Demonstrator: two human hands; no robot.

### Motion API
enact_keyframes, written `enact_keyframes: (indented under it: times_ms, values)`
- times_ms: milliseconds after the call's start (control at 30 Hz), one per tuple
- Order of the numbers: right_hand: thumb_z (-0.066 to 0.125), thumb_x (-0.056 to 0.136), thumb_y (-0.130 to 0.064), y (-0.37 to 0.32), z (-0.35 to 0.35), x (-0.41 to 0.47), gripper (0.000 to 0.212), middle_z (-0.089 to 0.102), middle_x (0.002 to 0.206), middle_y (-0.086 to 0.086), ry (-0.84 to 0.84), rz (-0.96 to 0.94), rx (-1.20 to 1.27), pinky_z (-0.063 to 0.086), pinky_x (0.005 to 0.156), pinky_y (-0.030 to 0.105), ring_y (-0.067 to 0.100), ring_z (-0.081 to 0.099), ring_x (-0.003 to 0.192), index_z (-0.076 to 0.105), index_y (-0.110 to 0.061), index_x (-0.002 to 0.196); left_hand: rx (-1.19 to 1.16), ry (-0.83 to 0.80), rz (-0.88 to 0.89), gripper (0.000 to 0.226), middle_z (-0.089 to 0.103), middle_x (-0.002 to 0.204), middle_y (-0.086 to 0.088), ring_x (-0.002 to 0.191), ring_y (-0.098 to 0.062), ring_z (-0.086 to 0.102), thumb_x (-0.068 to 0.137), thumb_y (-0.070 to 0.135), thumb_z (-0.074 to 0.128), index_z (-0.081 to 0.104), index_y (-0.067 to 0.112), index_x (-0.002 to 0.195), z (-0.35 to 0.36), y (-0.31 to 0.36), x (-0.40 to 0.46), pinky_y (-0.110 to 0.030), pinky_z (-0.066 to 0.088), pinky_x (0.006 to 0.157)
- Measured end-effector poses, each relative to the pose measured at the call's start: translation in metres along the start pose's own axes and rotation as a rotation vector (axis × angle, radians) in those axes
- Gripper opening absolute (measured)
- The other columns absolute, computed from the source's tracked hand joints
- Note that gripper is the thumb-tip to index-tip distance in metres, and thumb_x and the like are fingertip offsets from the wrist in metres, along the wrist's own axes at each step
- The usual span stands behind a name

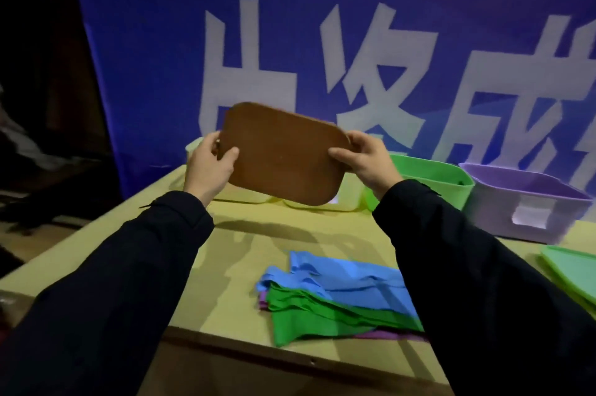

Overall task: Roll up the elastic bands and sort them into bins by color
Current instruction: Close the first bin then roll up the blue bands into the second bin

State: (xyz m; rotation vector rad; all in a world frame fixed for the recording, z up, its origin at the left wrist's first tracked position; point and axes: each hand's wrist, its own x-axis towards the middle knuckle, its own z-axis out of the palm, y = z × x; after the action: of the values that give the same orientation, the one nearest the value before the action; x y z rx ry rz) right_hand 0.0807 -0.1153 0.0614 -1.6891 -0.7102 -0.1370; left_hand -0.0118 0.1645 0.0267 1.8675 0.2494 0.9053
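Person is holding a brown lid (283,153) up in mid-frame, tilted, above the pale yellow bin (346,195) at the counter's (232,253) far edge. Left hand (209,166) is pinching the lid's left end, thumb in front; right hand (364,160) is gripping its right end, fingers curled round the edge. Elastic bands (335,295) are lying unrolled in a flat stack, lower centre of frame: blue on top, green under, purple peeking out beneath. None rolled yet, judging by the pile.

Risk: the lid is tilting, so a loose pinch could be letting it slip onto the bin or counter. Setting it down near could be covering the bands.

Around: green bin (435,182) and purple bin (529,202) at right, touching or nearly so; green lid (574,269) at right edge; blue banner (322,40) behind. Sleeves are hiding part of the stack.
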Motion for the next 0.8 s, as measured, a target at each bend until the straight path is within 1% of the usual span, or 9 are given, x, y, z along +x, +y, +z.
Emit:
enact_keyframes:
  times_ms: [100,167,233,333,433,500,533,667,800]
  values:
    - [0.079,0.086,-0.022,-0.005,0.043,0.036,0.03,0.074,0.102,0.007,0.203,0.072,0.248,0.055,0.068,0.029,0.017,0.071,0.086,0.067,-0.01,0.111,-0.194,-0.064,-0.125,0.033,0.068,0.125,0.002,0.114,-0.016,0.066,0.104,0.015,0.055,0.059,0.017,0.137,-0.026,-0.022,0.026,-0.037,0.053,0.101]
    - [0.079,0.081,-0.034,-0.002,0.071,0.059,0.041,0.072,0.111,0.01,0.328,0.15,0.307,0.054,0.07,0.033,0.021,0.07,0.092,0.064,-0.016,0.115,-0.345,0.014,-0.166,0.033,0.069,0.125,0.001,0.113,-0.014,0.067,0.104,0.011,0.054,0.06,0.016,0.136,-0.036,-0.027,0.049,-0.036,0.054,0.101]
    - [0.07,0.088,-0.024,0.004,0.095,0.075,0.039,0.069,0.111,0.008,0.252,0.235,0.23,0.056,0.072,0.037,0.023,0.068,0.091,0.057,-0.018,0.125,-0.414,0.143,-0.215,0.032,0.068,0.124,-0.002,0.11,-0.016,0.068,0.102,0.013,0.057,0.059,0.016,0.134,-0.039,-0.027,0.073,-0.037,0.055,0.1]
    - [0.067,0.09,-0.011,0.018,0.115,0.104,0.05,0.065,0.115,0.012,0.212,0.278,0.107,0.059,0.084,0.043,0.027,0.068,0.097,0.047,-0.016,0.136,-0.324,0.278,-0.268,0.026,0.067,0.111,-0.003,0.091,-0.013,0.066,0.098,0.019,0.065,0.058,0.013,0.122,-0.035,-0.033,0.099,-0.03,0.057,0.08]
    - [0.072,0.088,-0.017,0.029,0.124,0.142,0.027,0.063,0.111,0.009,0.3,0.278,0.03,0.057,0.092,0.049,0.029,0.067,0.102,0.053,-0.017,0.107,-0.211,0.251,-0.268,0.023,0.067,0.106,0.0,0.091,-0.011,0.064,0.097,0.023,0.065,0.061,0.014,0.118,-0.031,-0.049,0.127,-0.027,0.053,0.074]
    - [0.073,0.083,-0.023,0.037,0.134,0.168,0.016,0.069,0.105,0.009,0.237,0.288,-0.036,0.058,0.091,0.05,0.029,0.069,0.101,0.059,-0.021,0.091,-0.129,0.18,-0.266,0.02,0.067,0.104,0.005,0.095,-0.012,0.064,0.098,0.025,0.062,0.063,0.017,0.116,-0.03,-0.061,0.146,-0.027,0.052,0.073]
    - [0.073,0.078,-0.028,0.043,0.139,0.181,0.018,0.071,0.104,0.009,0.181,0.304,-0.104,0.059,0.09,0.049,0.029,0.07,0.099,0.063,-0.021,0.091,-0.069,0.15,-0.266,0.017,0.066,0.102,0.007,0.096,-0.013,0.063,0.098,0.027,0.061,0.064,0.019,0.113,-0.03,-0.068,0.154,-0.027,0.051,0.071]
    - [0.063,0.089,-0.03,0.059,0.161,0.204,0.023,0.069,0.103,0.007,0.002,0.31,-0.464,0.058,0.086,0.037,0.025,0.067,0.095,0.068,-0.015,0.106,0.196,0.127,-0.253,0.01,0.066,0.091,0.01,0.099,-0.022,0.062,0.097,0.037,0.057,0.064,0.029,0.098,-0.025,-0.101,0.17,-0.041,0.053,0.092]
    - [0.054,0.095,-0.037,0.081,0.177,0.212,0.032,0.065,0.107,0.006,-0.039,0.312,-0.616,0.054,0.08,0.034,0.024,0.063,0.092,0.064,-0.015,0.115,0.188,0.172,-0.252,0.01,0.069,0.096,0.006,0.103,-0.024,0.065,0.098,0.034,0.056,0.064,0.029,0.094,-0.018,-0.12,0.169,-0.041,0.054,0.093]
